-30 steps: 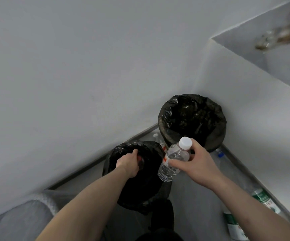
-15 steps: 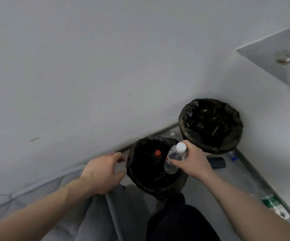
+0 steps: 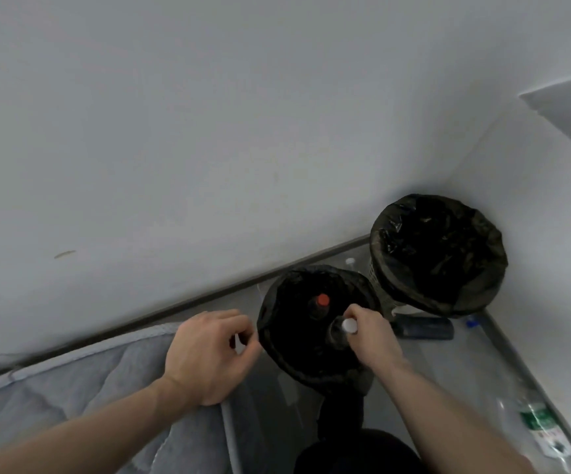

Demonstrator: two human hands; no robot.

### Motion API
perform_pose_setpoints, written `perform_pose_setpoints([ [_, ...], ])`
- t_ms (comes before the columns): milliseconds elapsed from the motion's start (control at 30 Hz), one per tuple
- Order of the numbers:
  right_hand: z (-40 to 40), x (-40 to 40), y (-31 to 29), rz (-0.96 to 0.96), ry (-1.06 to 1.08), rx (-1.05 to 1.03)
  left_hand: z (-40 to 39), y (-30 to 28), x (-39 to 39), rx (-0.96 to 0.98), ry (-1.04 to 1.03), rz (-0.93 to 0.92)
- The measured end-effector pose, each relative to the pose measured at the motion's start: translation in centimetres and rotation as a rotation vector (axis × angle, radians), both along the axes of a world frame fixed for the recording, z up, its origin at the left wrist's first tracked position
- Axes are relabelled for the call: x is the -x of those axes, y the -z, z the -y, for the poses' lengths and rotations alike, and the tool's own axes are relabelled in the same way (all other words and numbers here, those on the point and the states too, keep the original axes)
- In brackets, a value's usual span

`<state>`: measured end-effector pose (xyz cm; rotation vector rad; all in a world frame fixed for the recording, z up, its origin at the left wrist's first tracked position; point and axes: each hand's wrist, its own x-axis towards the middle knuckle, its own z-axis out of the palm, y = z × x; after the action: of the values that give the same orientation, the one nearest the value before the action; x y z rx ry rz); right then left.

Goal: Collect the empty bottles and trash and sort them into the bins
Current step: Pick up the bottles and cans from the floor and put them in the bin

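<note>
Bedding [image 3: 72, 398], grey and quilted, fills the bottom left corner, pushed up against the white wall [image 3: 209, 131]. Next over is the left hand [image 3: 209, 357], hanging above the mattress edge right beside the near bin; its fingers are loosely curled with the thumb close to the fingertips, and honestly I can't see anything in it. Then comes the near bin [image 3: 277, 336], black-bagged, with a red-capped bottle [image 3: 322, 300] already sitting down inside it. The right hand [image 3: 373, 336] is over that bin's right side, fingers wrapped round the neck of a clear bottle [image 3: 340, 331] with a white cap, and the bottle's body is already sunk into the bag. Behind and right, tucked in the corner, sits the far bin [image 3: 438, 254], also bagged. A dark flat thing [image 3: 424, 328] lies on the floor at its base, too blurry to identify. Far right, a green-labelled bottle [image 3: 533, 425] lies on the floor.
</note>
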<state>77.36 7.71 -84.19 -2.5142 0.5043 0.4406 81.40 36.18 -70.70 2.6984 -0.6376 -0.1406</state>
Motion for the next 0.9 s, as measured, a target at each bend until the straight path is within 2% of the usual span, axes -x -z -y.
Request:
perform_pose_setpoints([
  [233,-1.9,-2.9,1.1,0.011,0.074,-0.032,0.0,0.2,-0.2,0.002,0.020,0.013],
  [600,-1.4,-2.9,1.9,0.042,0.141,0.004,0.0,0.4,-0.1,-0.007,0.004,0.018],
  [900,-1.0,-1.6,-2.4,-0.081,0.066,-0.079,0.2,0.6,0.1,-0.012,-0.032,0.012],
])
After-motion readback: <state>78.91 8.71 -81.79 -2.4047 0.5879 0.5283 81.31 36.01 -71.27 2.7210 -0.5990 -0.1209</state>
